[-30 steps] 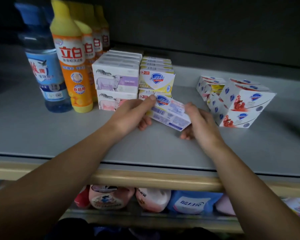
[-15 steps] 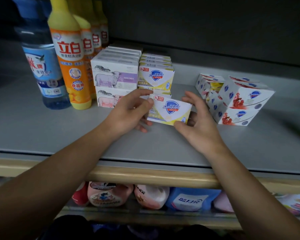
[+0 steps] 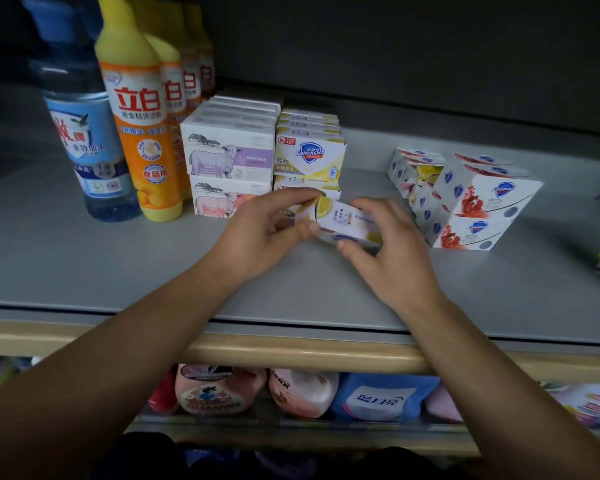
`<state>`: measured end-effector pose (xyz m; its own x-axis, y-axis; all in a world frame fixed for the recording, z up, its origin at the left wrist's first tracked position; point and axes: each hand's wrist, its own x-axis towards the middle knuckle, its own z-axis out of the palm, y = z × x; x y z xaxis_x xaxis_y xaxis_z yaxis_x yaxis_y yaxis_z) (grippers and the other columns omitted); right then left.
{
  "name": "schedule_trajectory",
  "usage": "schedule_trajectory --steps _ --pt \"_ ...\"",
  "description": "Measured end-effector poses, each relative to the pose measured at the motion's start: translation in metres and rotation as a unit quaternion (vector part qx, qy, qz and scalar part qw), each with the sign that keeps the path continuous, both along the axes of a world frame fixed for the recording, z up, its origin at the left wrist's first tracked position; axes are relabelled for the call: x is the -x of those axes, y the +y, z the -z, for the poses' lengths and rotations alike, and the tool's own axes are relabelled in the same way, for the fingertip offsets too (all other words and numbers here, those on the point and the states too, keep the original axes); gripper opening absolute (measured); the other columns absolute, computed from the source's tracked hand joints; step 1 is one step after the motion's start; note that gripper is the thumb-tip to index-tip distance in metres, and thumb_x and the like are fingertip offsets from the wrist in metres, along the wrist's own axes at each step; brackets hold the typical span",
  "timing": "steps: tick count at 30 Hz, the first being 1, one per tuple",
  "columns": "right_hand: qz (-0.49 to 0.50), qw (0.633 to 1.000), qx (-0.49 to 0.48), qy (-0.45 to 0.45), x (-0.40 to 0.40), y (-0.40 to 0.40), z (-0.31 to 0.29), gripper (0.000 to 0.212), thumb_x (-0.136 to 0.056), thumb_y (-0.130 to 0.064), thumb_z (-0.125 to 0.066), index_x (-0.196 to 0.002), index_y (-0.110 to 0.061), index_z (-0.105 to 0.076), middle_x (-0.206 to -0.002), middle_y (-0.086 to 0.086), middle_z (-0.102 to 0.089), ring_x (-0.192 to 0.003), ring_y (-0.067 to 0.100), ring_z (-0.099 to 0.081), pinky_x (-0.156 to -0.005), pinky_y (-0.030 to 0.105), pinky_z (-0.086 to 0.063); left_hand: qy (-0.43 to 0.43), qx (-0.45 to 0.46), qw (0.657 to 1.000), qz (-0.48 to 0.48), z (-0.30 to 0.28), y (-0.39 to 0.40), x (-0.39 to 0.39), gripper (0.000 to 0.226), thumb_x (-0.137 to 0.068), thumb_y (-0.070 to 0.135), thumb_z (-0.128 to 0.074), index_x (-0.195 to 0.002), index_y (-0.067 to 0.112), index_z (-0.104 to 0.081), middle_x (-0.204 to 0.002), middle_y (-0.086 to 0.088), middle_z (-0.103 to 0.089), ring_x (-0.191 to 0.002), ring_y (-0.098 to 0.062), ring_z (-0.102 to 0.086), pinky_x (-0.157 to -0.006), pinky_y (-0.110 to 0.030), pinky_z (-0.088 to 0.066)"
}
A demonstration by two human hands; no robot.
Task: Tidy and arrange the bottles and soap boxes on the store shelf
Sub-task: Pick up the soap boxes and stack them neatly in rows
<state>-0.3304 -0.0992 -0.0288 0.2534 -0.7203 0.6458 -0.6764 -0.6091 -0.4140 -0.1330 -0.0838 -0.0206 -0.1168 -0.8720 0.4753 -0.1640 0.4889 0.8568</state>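
- Grey shelf [image 3: 84, 265]: bare across the front, stock gathered toward 12 o'clock.
- Blue bottle [image 3: 84, 157] and orange bottle [image 3: 142, 133] at 10 o'clock, upright, touching; "立白" and "食品用" readable on the orange label, more of the same lined up behind.
- Red stack [image 3: 478, 209] at 2 o'clock: skewed to the shelf edge, shield logo showing, text too small to read.
- Sheep boxes [image 3: 229, 161] at 11 o'clock, two high; "GOAT MILK" only a guess.
- Yellow stack [image 3: 309, 157] at 12 o'clock, just beside them; "Safeguard" and "99.9%" legible.
- Left hand [image 3: 267, 233] and right hand [image 3: 392, 251]: each pinching one end of a loose box [image 3: 347, 220], held tilted just in front of the yellow stack.
- Risk: end flap under the left fingertips looks lifted, so likely to crease or pop open if squeezed.
- Risk: pushed in crooked, likely to nudge the yellow stack out of line or land face-down.
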Motion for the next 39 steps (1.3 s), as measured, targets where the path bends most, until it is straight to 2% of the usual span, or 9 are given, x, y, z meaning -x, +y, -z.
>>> schedule_trajectory --steps 4,7,9,11,13,15,19,26,39 --pt "-0.010 1.000 0.014 0.021 -0.005 0.000 -0.010 0.046 -0.082 -0.011 -0.072 -0.127 -0.013 -0.062 -0.117 0.007 -0.060 -0.109 0.027 -0.055 -0.092 0.026 -0.039 0.000 0.017 1.000 -0.017 0.001 0.000 0.000 0.036 -0.088 0.005 -0.067 -0.119 0.023 -0.061 -0.109 0.012 -0.065 -0.078 0.000 -0.065 -0.070 -0.017 -0.053" --pt "-0.004 1.000 0.013 0.024 -0.008 -0.006 -0.025 0.046 -0.085 -0.011 -0.068 -0.130 -0.016 -0.060 -0.121 0.005 -0.059 -0.114 0.027 -0.052 -0.093 0.022 -0.034 -0.111 0.052 0.985 -0.118 0.004 -0.002 -0.005 0.040 -0.085 0.025 -0.071 -0.123 0.018 -0.061 -0.106 0.012 -0.064 -0.075 -0.006 -0.066 -0.066 -0.013 -0.049" --pt "0.002 0.999 0.029 0.033 -0.014 -0.014 -0.038 0.043 -0.087 -0.014 -0.066 -0.130 -0.017 -0.060 -0.122 0.005 -0.058 -0.115 0.027 -0.051 -0.092 0.021 -0.032 -0.263 0.024 0.948 -0.179 0.007 -0.006 -0.012 0.045 -0.084 0.039 -0.064 -0.122 0.015 -0.062 -0.114 0.003 -0.064 -0.091 -0.017 -0.065 -0.081 -0.024 -0.052" --pt "0.008 0.998 0.048 0.049 -0.022 -0.024 -0.052 0.042 -0.088 -0.015 -0.065 -0.130 -0.017 -0.060 -0.122 0.005 -0.058 -0.114 0.027 -0.051 -0.092 0.020 -0.031 -0.451 -0.023 0.874 -0.182 0.009 -0.007 -0.015 0.060 -0.081 0.057 -0.045 -0.120 0.015 -0.064 -0.125 -0.003 -0.061 -0.114 -0.024 -0.057 -0.097 -0.035 -0.045" --pt "0.014 0.996 0.054 0.065 -0.033 -0.036 -0.062 0.043 -0.089 -0.017 -0.064 -0.131 -0.018 -0.060 -0.123 0.004 -0.058 -0.115 0.025 -0.049 -0.090 0.016 -0.027 -0.538 -0.040 0.827 -0.159 0.011 -0.005 -0.015 0.070 -0.078 0.063 -0.026 -0.116 0.016 -0.062 -0.125 -0.002 -0.059 -0.120 -0.026 -0.051 -0.102 -0.038 -0.040" --pt "0.017 0.994 0.059 0.087 -0.044 -0.047 -0.067 0.042 -0.090 -0.018 -0.064 -0.132 -0.018 -0.060 -0.125 0.004 -0.058 -0.116 0.025 -0.046 -0.091 0.015 -0.026 -0.541 -0.033 0.827 -0.152 0.014 -0.002 -0.016 0.070 -0.079 0.066 -0.020 -0.110 0.017 -0.060 -0.119 -0.001 -0.058 -0.118 -0.026 -0.049 -0.103 -0.038 -0.038" --pt "0.032 0.990 0.049 0.127 -0.058 -0.064 -0.062 0.041 -0.091 -0.022 -0.063 -0.132 -0.018 -0.061 -0.132 0.006 -0.053 -0.123 0.028 -0.041 -0.106 0.030 -0.031 -0.545 -0.021 0.826 -0.142 0.017 0.000 -0.019 0.079 -0.076 0.070 -0.011 -0.114 0.020 -0.058 -0.119 0.001 -0.056 -0.120 -0.024 -0.048 -0.106 -0.038 -0.035" --pt "0.022 0.989 0.041 0.141 -0.058 -0.069 -0.045 0.055 -0.087 -0.021 -0.064 -0.140 -0.018 -0.051 -0.142 0.010 -0.044 -0.131 0.031 -0.037 -0.112 0.035 -0.029 -0.527 -0.024 0.834 -0.163 0.022 -0.002 -0.016 0.052 -0.090 0.060 -0.037 -0.117 0.020 -0.058 -0.122 0.003 -0.055 -0.122 -0.025 -0.044 -0.107 -0.038 -0.035" --pt "0.011 0.988 0.031 0.149 -0.055 -0.080 -0.046 0.060 -0.086 -0.020 -0.067 -0.143 -0.020 -0.047 -0.143 0.008 -0.042 -0.132 0.030 -0.035 -0.112 0.035 -0.027 -0.516 -0.029 0.840 -0.167 0.022 -0.002 -0.016 0.070 -0.077 0.065 -0.023 -0.122 0.023 -0.057 -0.127 0.004 -0.055 -0.123 -0.023 -0.043 -0.108 -0.038 -0.035"
